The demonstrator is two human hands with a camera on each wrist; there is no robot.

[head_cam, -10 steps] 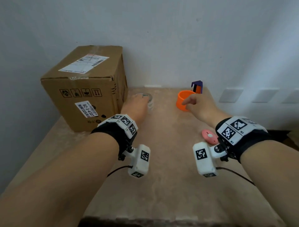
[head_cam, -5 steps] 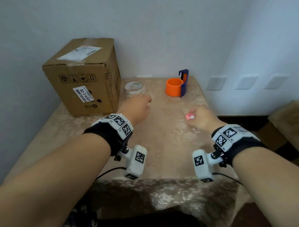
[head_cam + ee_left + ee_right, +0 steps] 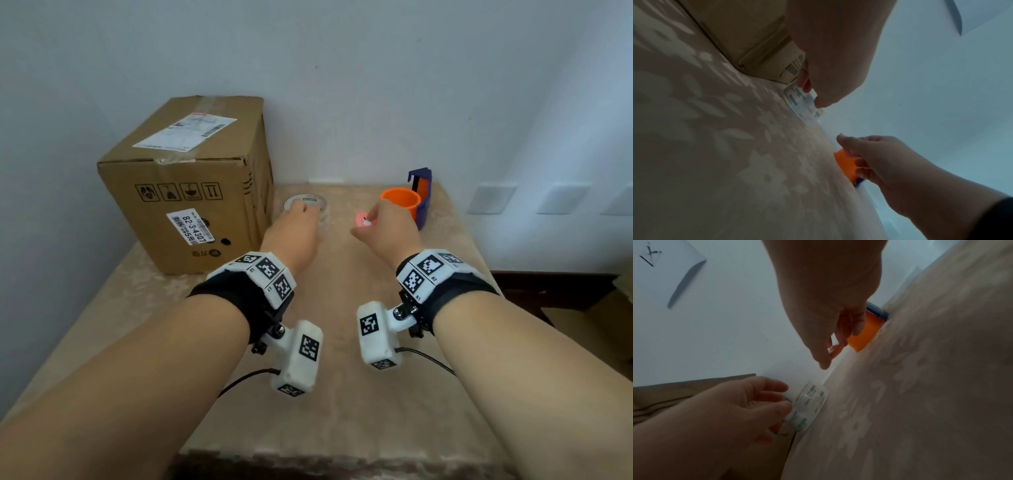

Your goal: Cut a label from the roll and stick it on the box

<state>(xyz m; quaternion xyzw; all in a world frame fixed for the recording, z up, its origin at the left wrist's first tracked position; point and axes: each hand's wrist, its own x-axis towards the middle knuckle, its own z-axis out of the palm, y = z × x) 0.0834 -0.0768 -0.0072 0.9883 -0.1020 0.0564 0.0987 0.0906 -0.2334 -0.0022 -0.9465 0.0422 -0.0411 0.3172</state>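
A brown cardboard box (image 3: 185, 192) stands at the table's back left. Just to its right lies a clear roll of labels (image 3: 317, 202), flat on the cloth. My left hand (image 3: 296, 222) reaches over the roll (image 3: 801, 104), with thumb and a finger touching its rim on opposite sides. My right hand (image 3: 380, 226) hovers to the right of the roll and pinches a small pink cutter (image 3: 362, 219) between thumb and fingers. In the right wrist view the cutter (image 3: 833, 349) shows only as a pale sliver.
An orange cup (image 3: 400, 202) and a blue holder (image 3: 423, 195) stand at the back right, just behind my right hand. The table (image 3: 329, 394) wears a beige patterned cloth. Walls close in at the back and left.
My right hand picked up the pink cutter from the table's right and carried it forward and left. My left hand drew back, then moved forward onto the roll.
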